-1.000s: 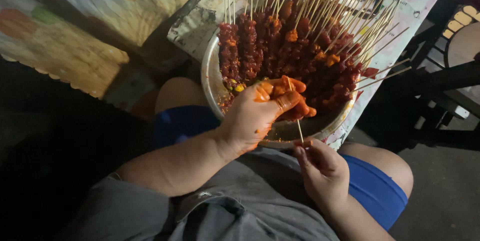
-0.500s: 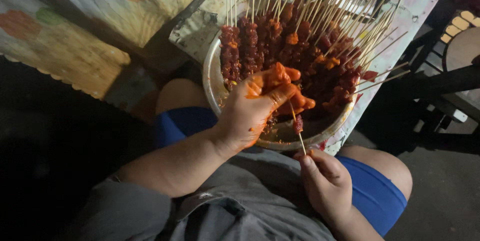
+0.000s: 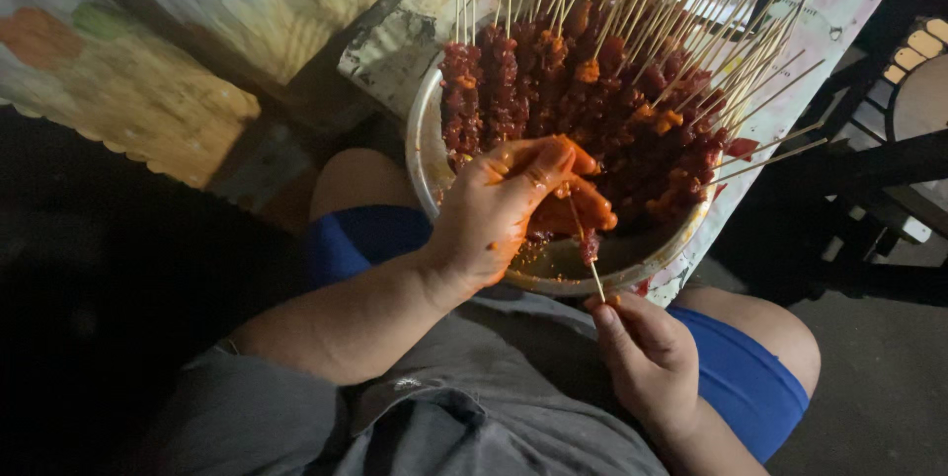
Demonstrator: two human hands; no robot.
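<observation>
While the thin stick [image 3: 590,261] stands tilted over the near rim of the metal bowl [image 3: 425,155], the right hand [image 3: 647,357] pinches its lower end so the upper part stays free, and the left hand [image 3: 509,207], its sauce-coated fingers [image 3: 583,204] clenched on a piece of meat [image 3: 591,242], presses it onto the stick. The bowl rests on the lap against the counter [image 3: 395,41], and finished skewers [image 3: 592,91] crowd its far side, sticks fanning outward, leaving only the near part open.
</observation>
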